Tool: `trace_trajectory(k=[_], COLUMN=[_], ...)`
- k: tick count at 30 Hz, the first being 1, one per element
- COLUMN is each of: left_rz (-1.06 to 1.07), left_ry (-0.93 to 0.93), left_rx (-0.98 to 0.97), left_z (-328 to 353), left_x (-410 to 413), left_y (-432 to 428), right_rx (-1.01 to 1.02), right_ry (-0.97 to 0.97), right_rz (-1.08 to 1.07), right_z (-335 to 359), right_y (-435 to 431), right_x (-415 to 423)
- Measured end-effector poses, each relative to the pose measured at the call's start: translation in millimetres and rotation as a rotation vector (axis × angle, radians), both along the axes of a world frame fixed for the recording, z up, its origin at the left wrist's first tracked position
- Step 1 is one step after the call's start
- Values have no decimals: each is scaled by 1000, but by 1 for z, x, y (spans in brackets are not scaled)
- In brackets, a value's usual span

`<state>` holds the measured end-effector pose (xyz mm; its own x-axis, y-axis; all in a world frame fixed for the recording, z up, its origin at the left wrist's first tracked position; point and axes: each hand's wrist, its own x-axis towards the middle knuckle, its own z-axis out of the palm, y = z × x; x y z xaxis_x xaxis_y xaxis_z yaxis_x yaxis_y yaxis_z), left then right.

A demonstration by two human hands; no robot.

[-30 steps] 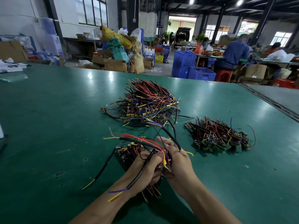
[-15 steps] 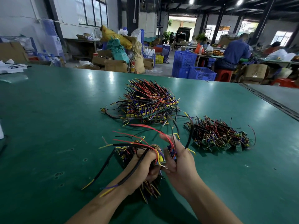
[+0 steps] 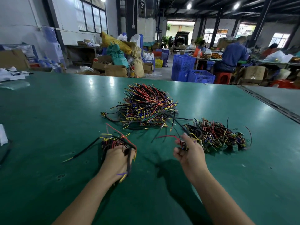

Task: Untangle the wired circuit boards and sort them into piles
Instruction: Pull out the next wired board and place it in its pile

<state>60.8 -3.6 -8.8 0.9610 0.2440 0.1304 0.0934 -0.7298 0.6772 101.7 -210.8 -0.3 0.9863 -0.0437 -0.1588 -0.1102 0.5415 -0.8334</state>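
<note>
My left hand [image 3: 117, 161] grips a tangled bundle of wired circuit boards [image 3: 113, 141] near the table's front, with black, red and yellow wires sticking out. My right hand [image 3: 189, 153] pinches a single small board [image 3: 183, 144] with red and black wires trailing up and left. It hovers just left of a low pile of green boards [image 3: 217, 137]. A taller stacked pile of boards with red, black and yellow wires [image 3: 149, 106] lies at the middle of the green table [image 3: 48, 114].
White objects [image 3: 3, 135] lie at the table's left edge. A seam [image 3: 267, 103] runs along the right side beside a second table. Beyond the far edge stand cardboard boxes [image 3: 115, 70], blue crates [image 3: 193, 73] and seated people [image 3: 232, 57].
My hands have drawn apart. The right hand pulled one board free of the bundle and moved right toward the low pile. The left hand stayed with the bundle.
</note>
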Motion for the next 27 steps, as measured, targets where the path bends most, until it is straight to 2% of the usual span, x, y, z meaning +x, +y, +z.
trace_trajectory(k=[3, 6, 12, 16, 18, 21, 23, 25, 27], left_rz=[157, 66, -38, -78, -126, -249, -291, -311, -346], left_ry=[-132, -209, -230, -128, -144, -347, -403, -392, -280], left_rx=[1, 136, 519, 560, 459, 225, 30, -223, -512], left_z=[-6, -11, -18, -14, -14, -12, -9, -6, -1], left_x=[1, 2, 4, 3, 3, -4, -8, -9, -11], left_y=[16, 4, -16, -21, -19, -25, -34, -43, -50], right_rx=[5, -27, -49, -74, -85, -112, -193, -259, -324], right_ry=[10, -26, -83, -78, -114, -174, -252, -329, -393], right_rz=[73, 128, 129, 114, 133, 131, 127, 144, 172], right_z=[-4, -5, -5, -7, -9, -10, -10, -10, -10], right_y=[3, 5, 2, 1, 0, -3, -3, -2, 0], right_x=[0, -1, 1, 0, 0, -3, -6, -11, -14])
